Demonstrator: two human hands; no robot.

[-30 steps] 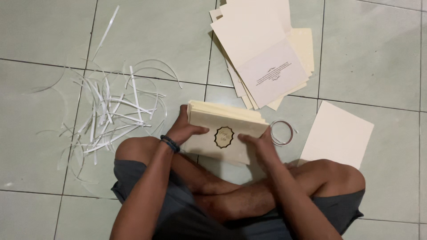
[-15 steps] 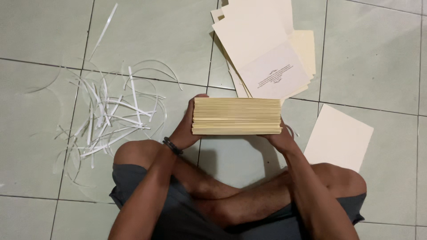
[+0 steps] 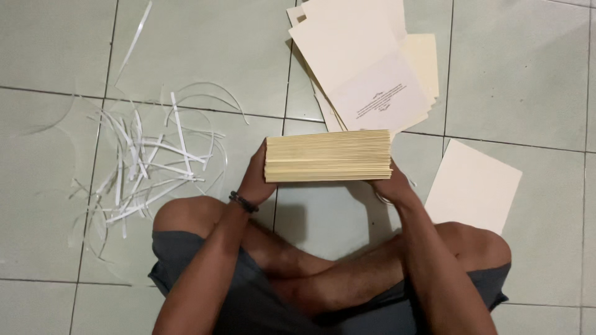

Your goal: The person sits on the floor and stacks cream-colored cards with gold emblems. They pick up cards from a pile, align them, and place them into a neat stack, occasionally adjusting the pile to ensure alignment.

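Both hands, left hand (image 3: 256,180) and right hand (image 3: 390,188), clamp cream card stack (image 3: 328,156) edge-on. Left of stack: white paper strips (image 3: 146,167). Behind: loose sheets (image 3: 366,62). Right: single sheet (image 3: 473,186). Tiled floor (image 3: 521,74).

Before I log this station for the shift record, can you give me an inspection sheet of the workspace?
Surface: pale tiled floor.
Job's things: thick stack of cream cards, held on edge between both hands.
Clutter: white paper strips at left; loose pile of cream sheets above; single cream sheet at right.
Hands: left hand grips the stack's left end, right hand its right end.
Cables: nothing seen.
Surroundings: person sits cross-legged in dark shorts.
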